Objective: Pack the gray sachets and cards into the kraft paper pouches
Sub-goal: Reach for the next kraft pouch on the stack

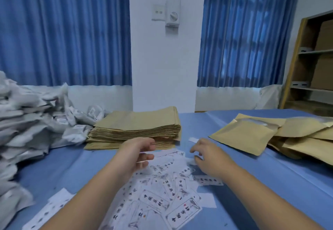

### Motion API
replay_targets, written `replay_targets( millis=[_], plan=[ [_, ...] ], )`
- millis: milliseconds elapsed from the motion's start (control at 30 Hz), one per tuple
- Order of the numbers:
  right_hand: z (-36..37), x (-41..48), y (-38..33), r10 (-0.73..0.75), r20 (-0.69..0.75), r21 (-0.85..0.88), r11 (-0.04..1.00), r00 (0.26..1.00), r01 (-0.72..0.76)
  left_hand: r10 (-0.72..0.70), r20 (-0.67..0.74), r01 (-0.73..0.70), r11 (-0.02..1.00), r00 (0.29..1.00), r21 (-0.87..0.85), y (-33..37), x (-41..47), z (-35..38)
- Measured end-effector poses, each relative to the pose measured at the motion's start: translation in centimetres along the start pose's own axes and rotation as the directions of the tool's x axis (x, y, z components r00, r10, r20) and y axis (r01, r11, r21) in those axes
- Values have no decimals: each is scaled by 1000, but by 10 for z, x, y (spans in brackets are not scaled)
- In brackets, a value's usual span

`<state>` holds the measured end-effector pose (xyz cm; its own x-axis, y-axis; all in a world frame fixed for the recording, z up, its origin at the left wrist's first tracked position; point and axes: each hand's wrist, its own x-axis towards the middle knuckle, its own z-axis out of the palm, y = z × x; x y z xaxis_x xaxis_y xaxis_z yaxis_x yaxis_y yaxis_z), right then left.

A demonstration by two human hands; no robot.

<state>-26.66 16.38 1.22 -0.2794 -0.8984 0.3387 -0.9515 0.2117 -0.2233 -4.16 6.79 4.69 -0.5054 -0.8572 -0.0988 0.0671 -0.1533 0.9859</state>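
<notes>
Left hand loose, empty; right hand curled, grip unclear. Both just before tan kraft-paper pouch stack. Slide one white printed card free; avoid doubles.

Dim, seemingly motion-blurred (edges bowed)

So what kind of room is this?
Probably a small packing workroom: a stack of kraft pouches, a heap of gray sachets and printed cards on the blue table, plus shelves with cardboard boxes.
</notes>
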Motion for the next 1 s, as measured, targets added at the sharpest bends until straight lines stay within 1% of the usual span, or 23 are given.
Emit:
replay_targets(
  millis=[67, 133, 200, 233, 300, 333, 400, 467, 567, 667, 733, 767, 833, 900, 967, 1000],
  plan=[
    [4, 7, -16, -39, 9, -8, 999, 999, 39, 28, -91, -19, 994, 995, 105, -2, 4, -32],
    [11, 19, -37, -93, 10, -39, 995, 996, 93, 92, -180, -50, 973, 979, 227, -10, 9, -71],
    [17, 29, -57, -141, 18, -63, 988, 990, 142, 192, -231, -80, 904, 954, 419, -26, 15, -103],
    [20, 35, -67, -166, 27, -96, 981, 986, 168, 230, -241, -82, 862, 943, 501, -36, 17, -117],
    [25, 48, -85, -219, 40, -225, 949, 975, 222, 262, -244, -66, 796, 934, 602, -51, 22, -138],
    [25, 55, -92, -238, 47, -294, 925, 970, 241, 268, -238, -63, 775, 934, 629, -55, 25, -144],
    [25, 70, -105, -237, 56, -376, 895, 970, 240, 274, -225, -68, 761, 935, 645, -57, 28, -149],
    [24, 87, -109, -207, 35, -410, 889, 978, 203, 273, -211, -61, 733, 939, 677, -58, 29, -147],
    [17, 111, -105, -69, 29, -372, 925, 997, 75, 259, -141, -67, 654, 955, 754, -60, 28, -141],
    [11, 125, -96, 128, 129, -310, 947, 983, -83, 269, -93, -101, 627, 959, 772, -57, 28, -139],
    [13, 128, -91, 189, 196, -343, 933, 962, -113, 277, -80, -109, 606, 958, 788, -56, 28, -140],
    [16, 126, -89, 188, 195, -366, 925, 963, -106, 282, -75, -112, 592, 956, 798, -57, 29, -140],
    [24, 120, -86, 136, 119, -426, 902, 984, -73, 296, -67, -116, 558, 953, 822, -56, 29, -140],
    [31, 114, -83, 62, -4, -522, 851, 998, -55, 302, -68, -113, 543, 951, 832, -55, 30, -140],
    [37, 107, -82, -60, -132, -570, 821, 990, -26, 296, -78, -100, 542, 952, 834, -55, 31, -140],
    [38, 102, -84, -138, -196, -549, 836, 971, 9, 297, -79, -96, 534, 952, 840, -55, 31, -140]
  ],
)
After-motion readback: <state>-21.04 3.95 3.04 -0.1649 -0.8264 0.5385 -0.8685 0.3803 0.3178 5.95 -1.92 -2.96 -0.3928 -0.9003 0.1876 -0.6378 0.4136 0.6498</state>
